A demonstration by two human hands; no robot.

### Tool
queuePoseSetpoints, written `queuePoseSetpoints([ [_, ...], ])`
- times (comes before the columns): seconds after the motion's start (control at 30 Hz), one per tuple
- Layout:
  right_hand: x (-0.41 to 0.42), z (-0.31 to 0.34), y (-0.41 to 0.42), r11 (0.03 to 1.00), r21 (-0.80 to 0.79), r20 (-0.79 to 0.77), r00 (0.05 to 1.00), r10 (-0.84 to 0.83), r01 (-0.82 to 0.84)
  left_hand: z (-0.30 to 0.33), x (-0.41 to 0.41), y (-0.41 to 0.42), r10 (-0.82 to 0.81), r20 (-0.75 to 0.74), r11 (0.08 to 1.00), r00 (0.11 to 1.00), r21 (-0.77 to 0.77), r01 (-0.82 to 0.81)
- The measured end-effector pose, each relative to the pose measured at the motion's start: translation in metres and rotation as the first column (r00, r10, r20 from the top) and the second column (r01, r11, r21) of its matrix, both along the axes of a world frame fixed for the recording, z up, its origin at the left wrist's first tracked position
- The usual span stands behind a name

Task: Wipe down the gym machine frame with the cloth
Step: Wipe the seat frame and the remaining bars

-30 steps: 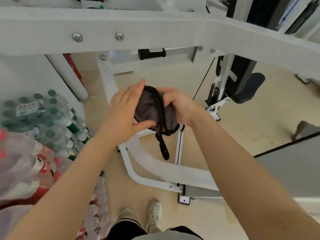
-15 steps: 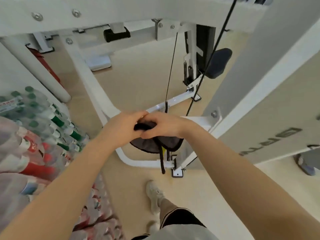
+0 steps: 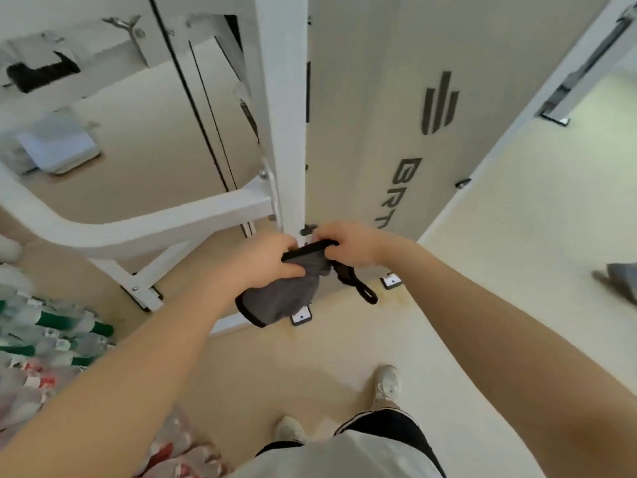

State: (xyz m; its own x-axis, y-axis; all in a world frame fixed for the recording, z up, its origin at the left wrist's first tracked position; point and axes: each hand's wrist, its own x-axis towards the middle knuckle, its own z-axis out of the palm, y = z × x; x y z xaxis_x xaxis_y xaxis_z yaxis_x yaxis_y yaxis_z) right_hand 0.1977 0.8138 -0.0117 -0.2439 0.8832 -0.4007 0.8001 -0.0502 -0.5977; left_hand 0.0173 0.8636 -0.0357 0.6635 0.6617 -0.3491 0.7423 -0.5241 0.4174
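Cloth [image 3: 281,298] of soft grey fabric with a darker bound edge is being held in front of the body, low against the white upright post [image 3: 286,132] of the gym machine frame. Its upper edge is being pinched by the left hand [image 3: 267,260], fingers curled over the hem and thumb pressed on the front face, while the same dark hem is being gripped by the right hand [image 3: 348,244], knuckles bent around it. The bulk of the fabric is being left to sag below the left hand in a rounded, limp fold, and a black looped strap [image 3: 365,293] is being let hang from under the right hand. The post is being seen as a smooth, painted, square-section tube, joined to a curved white tubular rail [image 3: 113,229] that is being carried out to the left. A flat pale shroud panel [image 3: 396,98] is being shown beside the post, printed with a dark three-bar logo and the letters "BRT" running downward, the rest being hidden by the right hand. Shrink-wrapped bottles [image 3: 51,339] with green and red labels are being glimpsed, blurred, at lower left on the glossy beige floor [image 3: 310,367]
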Motion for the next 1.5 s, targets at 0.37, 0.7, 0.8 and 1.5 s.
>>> queuePoseSetpoints([
  [0.37, 0.26, -0.014, -0.098, 0.887, 0.131, 0.016, 0.894, -0.448, 0.442, -0.004, 0.276, -0.042, -0.292, 0.091, 0.956, 0.952, 0.017, 0.292],
  [0.7, 0.484, -0.006, -0.116, 0.776, 0.052, -0.043, 0.778, -0.627, 0.628, -0.01, 0.514, -0.06, -0.329, 0.169, 0.941, 0.929, -0.021, 0.337],
  [0.8, 0.529, -0.014, -0.098, 0.753, 0.004, -0.138, 0.746, -0.651, 0.658, -0.023, 0.554, -0.047, -0.18, 0.261, 0.971, 0.948, -0.106, 0.213],
  [1.5, 0.785, -0.025, 0.236, 0.923, 0.054, -0.144, 0.917, -0.371, 0.382, -0.03, 0.791, 0.212, 0.605, 0.32, 0.775, 0.729, -0.449, -0.445],
])
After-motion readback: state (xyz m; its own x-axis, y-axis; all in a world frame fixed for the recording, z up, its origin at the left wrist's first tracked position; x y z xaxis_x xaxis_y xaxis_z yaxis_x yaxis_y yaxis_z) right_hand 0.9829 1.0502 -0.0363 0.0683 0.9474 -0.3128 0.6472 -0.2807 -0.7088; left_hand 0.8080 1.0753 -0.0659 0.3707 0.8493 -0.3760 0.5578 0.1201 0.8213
